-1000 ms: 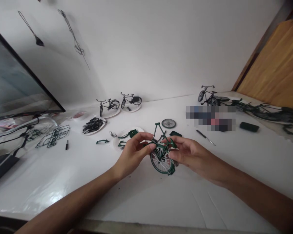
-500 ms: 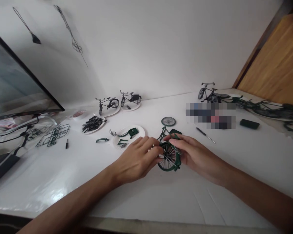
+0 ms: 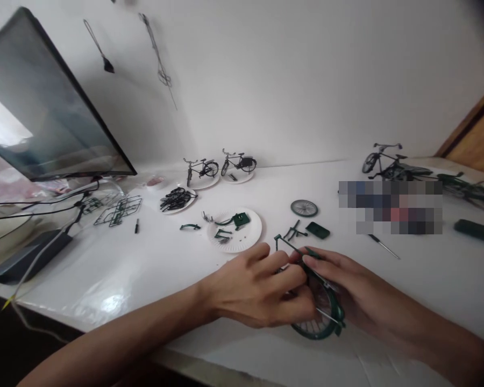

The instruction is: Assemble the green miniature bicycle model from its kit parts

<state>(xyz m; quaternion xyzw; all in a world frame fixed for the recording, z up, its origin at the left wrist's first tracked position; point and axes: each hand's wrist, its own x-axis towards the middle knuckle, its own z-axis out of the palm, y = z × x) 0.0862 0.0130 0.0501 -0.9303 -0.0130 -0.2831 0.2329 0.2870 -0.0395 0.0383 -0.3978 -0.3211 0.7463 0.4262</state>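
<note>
Green model bicycle (image 3: 335, 307), one wheel fitted, is held over the desk (image 3: 169, 269) near its front edge; right hand (image 3: 357, 285) pinches the frame between thumb and fingers. Left hand (image 3: 266, 290) is curled over the wheel side, can't tell what that grip pinches. Spoked wheel (image 3: 304, 208) lies loose toward the back edge.

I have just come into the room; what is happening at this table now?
A person is working on a green model bicycle with bare hands. The right hand holds it from the side, while the left hand is bent over its wheel, hiding what the fingertips do. On the table beyond, a loose wheel lies flat, and a paper plate carries green parts. Two dark bicycles stand farther back.
</note>
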